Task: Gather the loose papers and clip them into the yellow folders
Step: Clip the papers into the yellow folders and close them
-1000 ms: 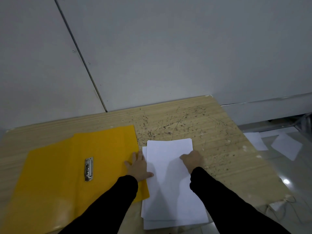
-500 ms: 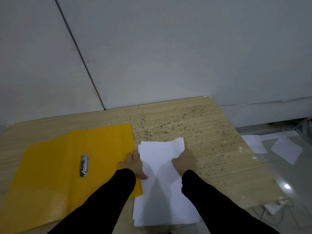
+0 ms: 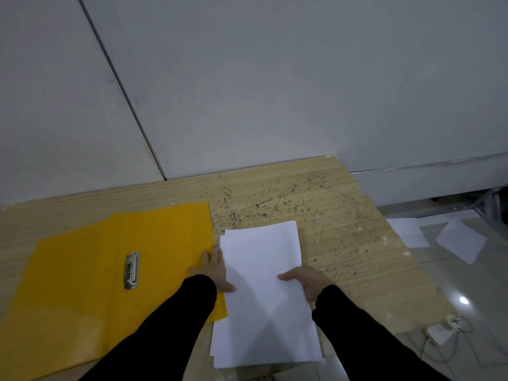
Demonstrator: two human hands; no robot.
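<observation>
right hand (image 3: 308,281) slid to paper stack (image 3: 261,251) edge — gripping it | left hand (image 3: 217,269) fingers (image 3: 216,254) flat | glossy yellow folder (image 3: 82,284)

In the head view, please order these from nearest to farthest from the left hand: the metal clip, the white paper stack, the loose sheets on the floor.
1. paper stack: touching the left hand, at its right.
2. metal clip: to the left, on the yellow folder.
3. loose sheets: far right, on the floor past the table.
</observation>
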